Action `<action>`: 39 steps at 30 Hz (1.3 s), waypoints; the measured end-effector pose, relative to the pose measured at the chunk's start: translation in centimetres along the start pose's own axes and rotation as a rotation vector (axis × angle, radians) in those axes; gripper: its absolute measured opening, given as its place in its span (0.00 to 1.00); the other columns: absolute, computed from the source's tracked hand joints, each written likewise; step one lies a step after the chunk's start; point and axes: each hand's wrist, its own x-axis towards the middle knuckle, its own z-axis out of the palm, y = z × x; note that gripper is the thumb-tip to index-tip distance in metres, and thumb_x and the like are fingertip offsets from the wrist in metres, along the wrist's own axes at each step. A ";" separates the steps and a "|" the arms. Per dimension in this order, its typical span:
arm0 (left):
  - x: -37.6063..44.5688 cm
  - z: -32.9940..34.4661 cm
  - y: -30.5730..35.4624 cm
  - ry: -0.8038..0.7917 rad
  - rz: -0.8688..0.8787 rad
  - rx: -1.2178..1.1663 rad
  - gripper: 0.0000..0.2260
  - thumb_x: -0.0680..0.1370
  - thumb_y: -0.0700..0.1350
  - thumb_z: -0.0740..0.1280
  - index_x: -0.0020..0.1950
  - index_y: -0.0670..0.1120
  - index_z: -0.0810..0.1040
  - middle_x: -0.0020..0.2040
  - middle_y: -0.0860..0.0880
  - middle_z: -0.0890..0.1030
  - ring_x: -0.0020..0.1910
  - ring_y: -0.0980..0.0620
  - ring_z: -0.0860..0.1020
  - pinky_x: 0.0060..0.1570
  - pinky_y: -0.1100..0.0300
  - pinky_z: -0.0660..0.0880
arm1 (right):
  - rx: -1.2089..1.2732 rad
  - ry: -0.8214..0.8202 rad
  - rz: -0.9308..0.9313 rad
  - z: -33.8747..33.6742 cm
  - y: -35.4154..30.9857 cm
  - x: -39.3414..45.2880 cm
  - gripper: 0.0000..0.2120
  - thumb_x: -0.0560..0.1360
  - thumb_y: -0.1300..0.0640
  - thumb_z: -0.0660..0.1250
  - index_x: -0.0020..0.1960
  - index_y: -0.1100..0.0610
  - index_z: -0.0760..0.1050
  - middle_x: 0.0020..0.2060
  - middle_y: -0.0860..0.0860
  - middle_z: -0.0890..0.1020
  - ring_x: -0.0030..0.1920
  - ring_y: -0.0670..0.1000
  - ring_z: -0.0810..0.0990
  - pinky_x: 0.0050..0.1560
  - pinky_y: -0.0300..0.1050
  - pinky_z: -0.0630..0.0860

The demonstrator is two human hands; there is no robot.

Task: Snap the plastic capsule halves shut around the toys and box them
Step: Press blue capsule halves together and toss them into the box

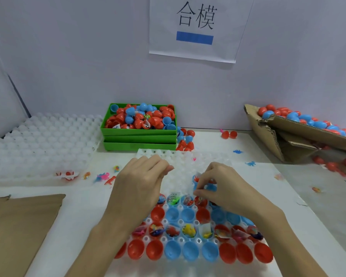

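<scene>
Translucent white plastic tray (188,156) lies at the middle of the table (78,216), running toward the near edge, its cups loaded in rows. Nearest row: empty red and blue capsule halves (172,251), open side up. Next row back: halves holding small toys (189,229). Then another empty row, then another filled row under the hands. Far rows of the tray sit bare.

Right hand (224,188) hovers over the right side of the far filled row, thumb and forefinger pinching something small at a filled red half (200,201); whether toy, wrapper or capsule rim, cannot tell. Left hand (142,182) floats over the tray's left side, fingers loosely curled, apparently holding nothing.

Judgement: work sits at the filling or seating stage; no capsule on this tray is closed yet. Next move likely calls for tucking the toy fully below the rim, then capping it with a matching empty half and pressing squarely until it snaps.

Closed capsules fill the cardboard box (288,126) at the table's far right corner. Green bin (138,131) of loose halves stands at the far edge.
</scene>
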 end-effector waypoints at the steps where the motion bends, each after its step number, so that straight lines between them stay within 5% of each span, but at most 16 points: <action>1: 0.0 -0.1 0.0 -0.008 0.014 -0.019 0.15 0.83 0.46 0.58 0.46 0.43 0.83 0.40 0.50 0.82 0.35 0.47 0.77 0.35 0.53 0.75 | 0.009 0.014 -0.004 -0.1 0.0 0.0 0.05 0.76 0.46 0.75 0.42 0.41 0.82 0.46 0.41 0.75 0.46 0.40 0.74 0.46 0.36 0.74; 4: -0.2 0.0 -0.2 -0.079 -0.007 -0.029 0.13 0.83 0.46 0.61 0.49 0.46 0.85 0.42 0.53 0.84 0.37 0.48 0.79 0.39 0.53 0.74 | 0.044 0.129 -0.016 -0.4 -0.4 0.1 0.03 0.78 0.49 0.73 0.46 0.41 0.81 0.47 0.40 0.75 0.46 0.40 0.75 0.41 0.29 0.71; 7: -0.2 0.3 0.0 -0.181 -0.193 -0.096 0.15 0.87 0.53 0.59 0.62 0.51 0.85 0.50 0.56 0.85 0.48 0.52 0.80 0.50 0.53 0.77 | 0.171 0.202 -0.091 -0.8 -1.2 -0.1 0.04 0.78 0.52 0.73 0.48 0.42 0.82 0.48 0.39 0.76 0.50 0.38 0.76 0.47 0.28 0.73; 10: 0.0 0.1 0.4 -0.260 -0.441 -0.401 0.23 0.79 0.64 0.60 0.72 0.59 0.75 0.57 0.62 0.81 0.55 0.62 0.78 0.53 0.68 0.75 | 0.325 0.162 -0.155 -1.3 -2.3 -0.6 0.06 0.79 0.53 0.71 0.47 0.41 0.81 0.48 0.37 0.79 0.52 0.40 0.79 0.51 0.32 0.76; 15: 0.2 -0.1 0.6 -0.165 -0.462 -0.663 0.10 0.81 0.42 0.72 0.61 0.52 0.83 0.54 0.58 0.85 0.54 0.59 0.83 0.55 0.66 0.79 | 0.448 0.098 -0.228 -1.8 -3.0 -1.2 0.05 0.80 0.57 0.71 0.49 0.47 0.82 0.44 0.40 0.85 0.49 0.43 0.85 0.51 0.31 0.77; 18: 0.4 -0.3 0.6 -0.119 -0.473 -0.749 0.08 0.79 0.39 0.73 0.57 0.49 0.84 0.53 0.56 0.86 0.56 0.54 0.84 0.57 0.62 0.80 | 0.577 0.136 -0.241 -2.0 -3.3 -1.3 0.04 0.79 0.59 0.71 0.53 0.53 0.82 0.47 0.43 0.86 0.51 0.48 0.86 0.53 0.39 0.81; 26: 0.5 -0.6 0.8 0.012 -0.374 -0.783 0.08 0.80 0.42 0.70 0.58 0.45 0.86 0.56 0.54 0.86 0.61 0.50 0.83 0.60 0.57 0.81 | 0.859 0.300 -0.166 -0.8 -4.6 -1.1 0.08 0.79 0.60 0.72 0.58 0.54 0.82 0.49 0.46 0.86 0.51 0.49 0.85 0.54 0.48 0.83; 34: 0.2 -0.5 1.2 0.146 -0.344 -0.689 0.12 0.78 0.43 0.74 0.61 0.49 0.83 0.55 0.59 0.85 0.56 0.54 0.84 0.58 0.62 0.80 | 0.845 0.412 -0.235 1.3 -6.3 -1.3 0.11 0.80 0.58 0.72 0.62 0.53 0.80 0.55 0.43 0.86 0.57 0.47 0.86 0.54 0.41 0.83; 39: 0.2 -0.2 0.9 0.143 -0.338 -0.703 0.06 0.79 0.42 0.74 0.55 0.46 0.86 0.57 0.55 0.85 0.60 0.49 0.83 0.58 0.54 0.81 | 0.891 0.506 -0.246 1.7 -6.6 -1.4 0.14 0.78 0.57 0.74 0.63 0.53 0.82 0.53 0.44 0.87 0.54 0.48 0.87 0.54 0.40 0.83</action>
